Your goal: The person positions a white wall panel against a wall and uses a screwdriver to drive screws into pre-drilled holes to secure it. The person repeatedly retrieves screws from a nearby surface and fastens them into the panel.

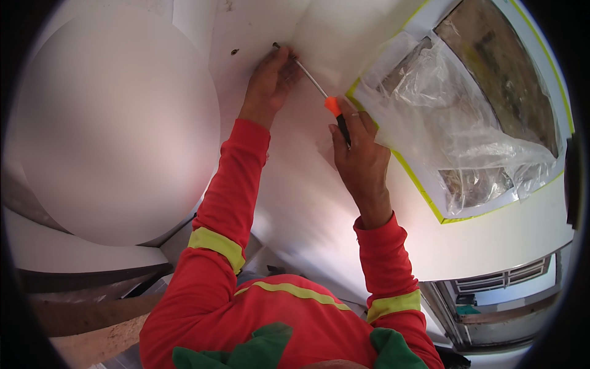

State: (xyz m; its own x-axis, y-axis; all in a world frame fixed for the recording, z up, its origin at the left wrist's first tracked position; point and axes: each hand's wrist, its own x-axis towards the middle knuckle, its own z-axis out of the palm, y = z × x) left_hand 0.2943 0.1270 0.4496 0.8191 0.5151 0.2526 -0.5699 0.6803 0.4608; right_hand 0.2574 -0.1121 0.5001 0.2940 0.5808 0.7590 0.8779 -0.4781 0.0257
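Observation:
My right hand (364, 147) grips a screwdriver (332, 106) by its orange and black handle. The long metal shaft slants up and left to my left hand (270, 80), which is raised against the white wall (295, 147). Its fingers are closed around the shaft's far end. A small dark piece (276, 45) sticks out beyond the thumb; it looks like a screw or plug, but most of it is hidden. Left of that hand, a small dark hole (235, 52) shows in the white surface.
To the right, a window-like opening (491, 67) is edged with yellow-green tape (424, 190) and partly covered by crumpled clear plastic (442, 117). A blurred round patch covers the left side. Wooden boards (104, 338) lie at lower left; a louvred window (504, 280) is at lower right.

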